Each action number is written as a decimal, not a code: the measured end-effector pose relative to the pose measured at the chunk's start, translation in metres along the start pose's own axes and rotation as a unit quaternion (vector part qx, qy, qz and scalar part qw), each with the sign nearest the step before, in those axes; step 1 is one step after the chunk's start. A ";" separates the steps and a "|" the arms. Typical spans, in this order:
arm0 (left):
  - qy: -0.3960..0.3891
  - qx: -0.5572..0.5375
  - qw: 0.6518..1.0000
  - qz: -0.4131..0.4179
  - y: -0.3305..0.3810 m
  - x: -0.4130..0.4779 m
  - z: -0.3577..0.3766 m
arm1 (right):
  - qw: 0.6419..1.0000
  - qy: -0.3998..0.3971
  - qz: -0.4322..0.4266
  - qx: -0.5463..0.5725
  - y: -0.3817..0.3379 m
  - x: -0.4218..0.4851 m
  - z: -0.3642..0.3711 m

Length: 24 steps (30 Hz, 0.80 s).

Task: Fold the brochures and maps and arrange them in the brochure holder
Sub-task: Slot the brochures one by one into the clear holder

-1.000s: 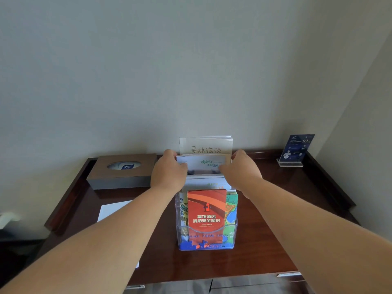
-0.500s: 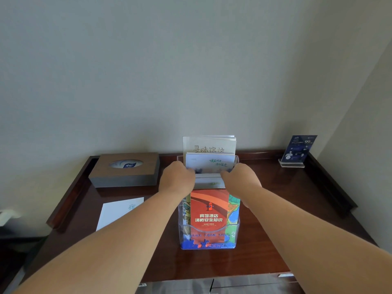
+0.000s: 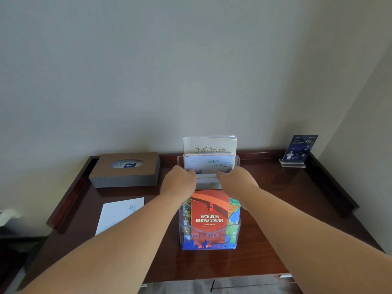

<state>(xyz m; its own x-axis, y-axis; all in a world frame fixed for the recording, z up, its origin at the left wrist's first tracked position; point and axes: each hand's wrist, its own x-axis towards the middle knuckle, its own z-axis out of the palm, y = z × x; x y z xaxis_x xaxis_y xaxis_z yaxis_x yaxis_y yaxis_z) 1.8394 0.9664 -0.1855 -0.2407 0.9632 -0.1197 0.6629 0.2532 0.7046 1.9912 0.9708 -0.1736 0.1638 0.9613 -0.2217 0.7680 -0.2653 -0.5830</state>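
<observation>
Around the clear brochure holder (image 3: 210, 236) at the middle of the dark table (image 3: 275, 209), I see both hands working its middle tier. My left hand (image 3: 180, 183) and right hand (image 3: 237, 181) each pinch a side of a pale folded brochure (image 3: 209, 181), fingers closed on its edges. Behind it stand two more white brochures (image 3: 210, 145); in front sits an orange one (image 3: 210, 213). Left of the holder lie a tissue box (image 3: 125, 170) and a loose sheet (image 3: 118, 213).
</observation>
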 end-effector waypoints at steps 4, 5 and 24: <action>-0.009 0.010 1.000 0.011 0.002 0.000 -0.004 | 1.000 0.002 -0.001 0.012 0.001 0.000 -0.001; -0.010 0.013 1.000 0.013 0.003 0.000 -0.005 | 1.000 0.005 -0.003 0.006 0.001 0.000 -0.002; 0.082 0.038 0.996 -0.024 -0.063 0.016 -0.091 | 0.971 0.109 -0.200 0.072 -0.102 -0.071 0.041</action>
<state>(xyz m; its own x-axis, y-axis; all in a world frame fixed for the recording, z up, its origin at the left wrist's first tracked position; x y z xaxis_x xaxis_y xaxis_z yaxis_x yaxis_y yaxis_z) 1.7293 0.9577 -0.1687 -0.3820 0.9236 -0.0314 0.6975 0.3104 0.6459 1.8759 0.9260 -0.1305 0.0091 0.9782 0.2074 0.7048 0.1408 -0.6953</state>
